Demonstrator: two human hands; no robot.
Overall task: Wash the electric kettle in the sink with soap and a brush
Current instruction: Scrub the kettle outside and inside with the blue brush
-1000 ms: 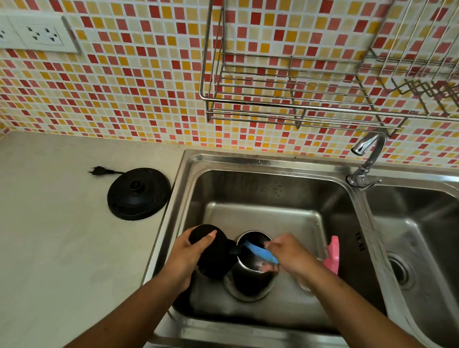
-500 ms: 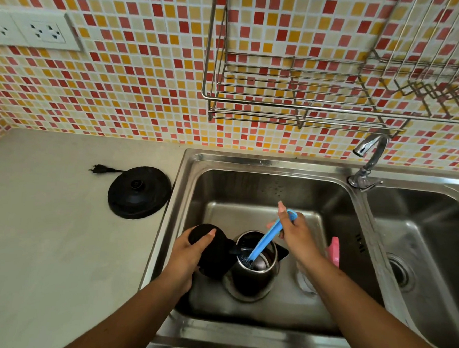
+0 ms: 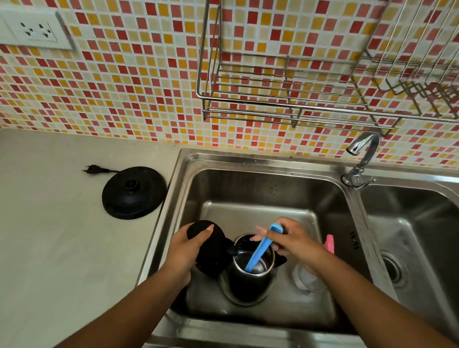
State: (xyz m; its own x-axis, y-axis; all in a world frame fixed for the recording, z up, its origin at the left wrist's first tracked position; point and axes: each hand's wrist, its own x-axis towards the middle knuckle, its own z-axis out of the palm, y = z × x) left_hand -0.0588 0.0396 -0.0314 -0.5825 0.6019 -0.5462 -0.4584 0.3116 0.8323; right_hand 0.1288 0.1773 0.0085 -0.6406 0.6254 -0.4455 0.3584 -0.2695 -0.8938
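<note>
I am mid-scrub: the round stainless-steel electric kettle (image 3: 251, 285) stands upright in the left basin of the double steel sink (image 3: 250, 161), near its front wall, lid swung open. My left hand (image 3: 189, 249) grips its black handle side; my right hand (image 3: 291, 242) holds the long blue plastic brush (image 3: 258, 252), head down inside. Next, I judge, comes circling the inner wall without tipping the kettle. A pink-capped clear spray bottle (image 3: 329, 243) crowds the basin's right wall; more room lies toward its back wall.
</note>
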